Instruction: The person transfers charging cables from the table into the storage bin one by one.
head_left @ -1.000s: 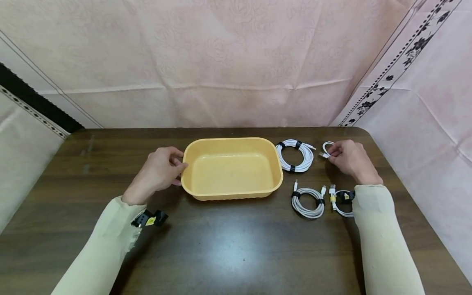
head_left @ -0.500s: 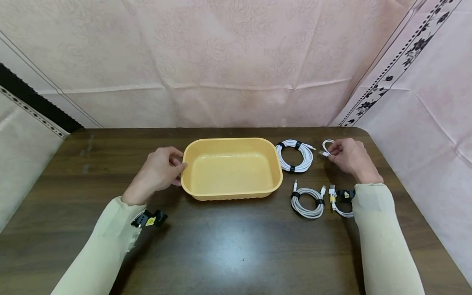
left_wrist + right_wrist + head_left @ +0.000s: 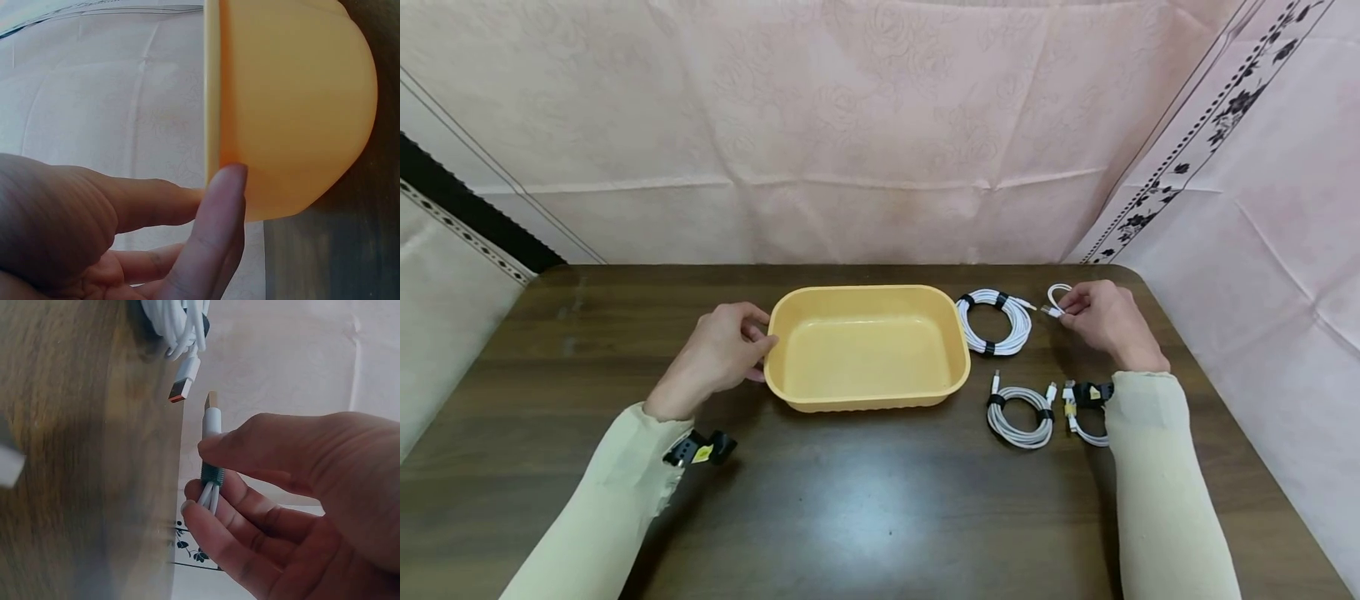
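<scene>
A yellow plastic basin (image 3: 867, 404) stands on the table, open side up. At its left end my left hand (image 3: 722, 346) pinches the rim, and the left wrist view shows the fingers (image 3: 215, 219) against the outside of the wall. Over at the right, my right hand (image 3: 1105, 321) pinches a short white USB cable (image 3: 213, 419) just behind its plug. A dark green tie wraps this cable near the fingertips, and part of its loop shows beyond the hand in the head view.
A white coiled cable (image 3: 1015, 325) with black ties lies right beside the basin. Nearer are a grey-white coiled cable (image 3: 1011, 433) and a USB cable with a yellow tie (image 3: 1070, 408), partly under the right sleeve. Patterned cloth (image 3: 850, 125) hangs behind the table.
The head view has shifted slightly, moving everything a little in the frame. Both hands keep their holds on the basin rim and the USB cable.
</scene>
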`<state>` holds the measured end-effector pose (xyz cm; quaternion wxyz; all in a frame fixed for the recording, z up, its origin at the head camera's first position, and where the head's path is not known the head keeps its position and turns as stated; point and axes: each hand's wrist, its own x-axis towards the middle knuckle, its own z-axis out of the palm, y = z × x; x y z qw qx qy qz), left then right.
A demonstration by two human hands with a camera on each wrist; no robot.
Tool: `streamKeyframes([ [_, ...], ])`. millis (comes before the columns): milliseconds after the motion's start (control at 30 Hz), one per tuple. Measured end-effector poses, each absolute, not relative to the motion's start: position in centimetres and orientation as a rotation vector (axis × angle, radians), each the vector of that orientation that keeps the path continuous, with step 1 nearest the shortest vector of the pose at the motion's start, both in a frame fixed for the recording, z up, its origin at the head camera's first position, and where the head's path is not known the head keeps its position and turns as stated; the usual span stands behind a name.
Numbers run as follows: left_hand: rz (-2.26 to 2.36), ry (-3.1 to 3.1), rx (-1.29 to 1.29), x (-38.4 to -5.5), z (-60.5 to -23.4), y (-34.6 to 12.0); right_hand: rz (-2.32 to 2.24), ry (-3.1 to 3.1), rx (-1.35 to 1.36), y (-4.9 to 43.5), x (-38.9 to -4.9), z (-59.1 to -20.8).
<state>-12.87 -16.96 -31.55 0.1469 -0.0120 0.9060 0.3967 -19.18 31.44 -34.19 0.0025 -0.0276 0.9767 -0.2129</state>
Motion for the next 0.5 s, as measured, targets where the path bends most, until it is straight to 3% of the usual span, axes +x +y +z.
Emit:
streamKeyframes([
  [500, 1.137, 2.607, -0.051, -12.79, -31.53, -16.90, -0.692, 3.068, -0.071, 30.78, -18.98, -33.96],
])
